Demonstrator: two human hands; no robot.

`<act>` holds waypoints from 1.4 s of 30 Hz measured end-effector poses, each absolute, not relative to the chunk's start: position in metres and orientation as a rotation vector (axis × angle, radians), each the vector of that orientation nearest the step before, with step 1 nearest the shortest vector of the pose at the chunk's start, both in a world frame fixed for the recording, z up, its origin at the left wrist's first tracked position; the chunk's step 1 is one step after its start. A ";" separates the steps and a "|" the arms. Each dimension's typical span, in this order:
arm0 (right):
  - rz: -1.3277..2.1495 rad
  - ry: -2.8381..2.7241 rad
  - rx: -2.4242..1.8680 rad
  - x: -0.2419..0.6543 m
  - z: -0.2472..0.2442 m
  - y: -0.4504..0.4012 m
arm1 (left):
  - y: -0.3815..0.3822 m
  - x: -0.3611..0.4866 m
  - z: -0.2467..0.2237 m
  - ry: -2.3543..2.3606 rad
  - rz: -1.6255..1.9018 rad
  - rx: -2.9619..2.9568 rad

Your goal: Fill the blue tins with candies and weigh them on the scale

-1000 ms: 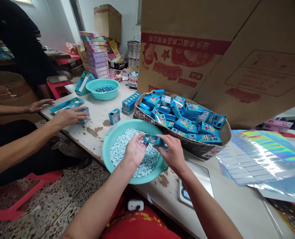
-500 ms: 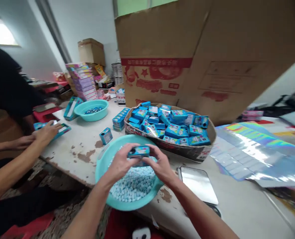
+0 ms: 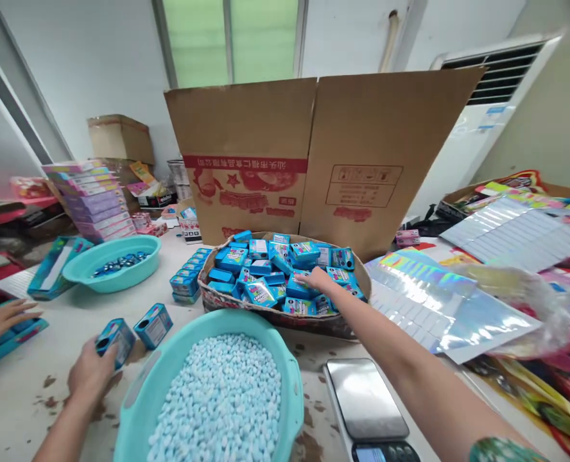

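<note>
My left hand (image 3: 92, 369) is closed around a small blue box (image 3: 116, 342) with a dark round hole at its end, low over the table on the left. Just right of it stands a similar blue box (image 3: 154, 326), apart from my fingers. Over the cut-down cardboard tray (image 3: 285, 324), my right hand (image 3: 318, 281) has its fingertips on a blue printed box (image 3: 298, 287) in the heap; the thumb is mostly hidden. Between my arms sits a turquoise basin (image 3: 292, 391) full of pale blue pellets (image 3: 222, 398).
A scale (image 3: 366, 398) lies right of the basin. Holographic sheets (image 3: 424, 301) cover the table beyond it. A tall carton (image 3: 246, 122) rises behind the tray. Another basin (image 3: 112, 247) holds shiny blue pieces. A co-worker's hand (image 3: 6, 321) rests at the far left.
My hands have parted from above the basin. The left went left to the table with a blue box; the right reached across into the tray. The view has turned rightward.
</note>
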State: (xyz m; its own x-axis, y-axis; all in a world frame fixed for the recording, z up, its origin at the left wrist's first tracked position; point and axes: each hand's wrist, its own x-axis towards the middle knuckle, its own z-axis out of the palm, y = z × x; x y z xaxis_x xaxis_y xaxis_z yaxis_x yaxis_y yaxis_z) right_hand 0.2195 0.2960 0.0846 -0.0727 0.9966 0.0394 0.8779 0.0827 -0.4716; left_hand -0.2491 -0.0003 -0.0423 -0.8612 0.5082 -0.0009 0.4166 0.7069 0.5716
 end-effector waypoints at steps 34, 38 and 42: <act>2.010 -0.442 -0.290 0.264 0.083 0.102 | -0.006 0.055 0.009 1.939 0.783 0.885; 2.146 -0.426 -0.285 0.230 0.084 0.083 | 0.004 0.043 0.017 1.801 0.923 0.591; 2.281 -0.521 -0.375 0.212 0.077 0.072 | 0.003 0.022 0.031 1.598 1.078 0.413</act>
State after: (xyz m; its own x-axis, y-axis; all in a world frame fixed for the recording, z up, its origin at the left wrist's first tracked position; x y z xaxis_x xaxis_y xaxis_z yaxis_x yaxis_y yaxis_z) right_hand 0.2115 0.0723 0.0768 -0.6736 0.7312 -0.1080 -0.6117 -0.6335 -0.4738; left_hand 0.0222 0.0031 0.0306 -0.3291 0.7397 -0.5870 -0.2674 0.5232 0.8092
